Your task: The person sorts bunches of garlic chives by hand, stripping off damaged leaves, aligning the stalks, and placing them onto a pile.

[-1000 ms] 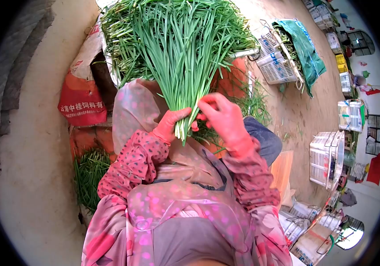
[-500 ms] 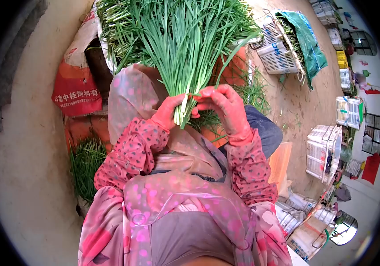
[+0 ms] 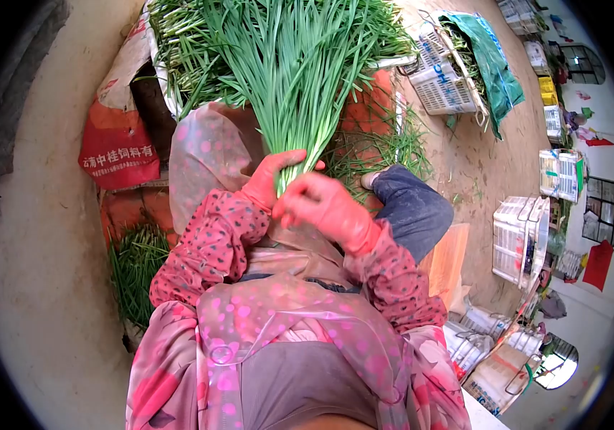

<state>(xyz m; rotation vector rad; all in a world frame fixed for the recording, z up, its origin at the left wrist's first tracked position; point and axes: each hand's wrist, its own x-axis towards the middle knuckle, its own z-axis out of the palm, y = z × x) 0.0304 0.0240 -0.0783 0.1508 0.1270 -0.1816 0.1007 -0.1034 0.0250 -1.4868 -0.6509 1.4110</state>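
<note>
My left hand (image 3: 267, 179), in a red rubber glove, is wrapped round the pale stem ends of a bunch of garlic chives (image 3: 285, 86). The long green leaves fan out away from me. Across the lower tips of the stems lies my gloved right hand (image 3: 328, 211), slightly blurred, with its fingers curled together. Whatever its fingertips may hold is hidden. Beyond the bunch is a large pile of garlic chives (image 3: 185, 57) on a white sheet.
A red and white sack (image 3: 120, 147) lies at the left, above more greens (image 3: 142, 265). Loose leaves (image 3: 386, 147) litter the ground at the right. A white plastic basket (image 3: 443, 75) with a green cover stands farther right, and several other baskets (image 3: 522, 240) line that side.
My right hand has moved down and left, from beside the upper stems to across their lower ends. The stray leaf near its fingers no longer shows there. My left hand keeps its hold.
</note>
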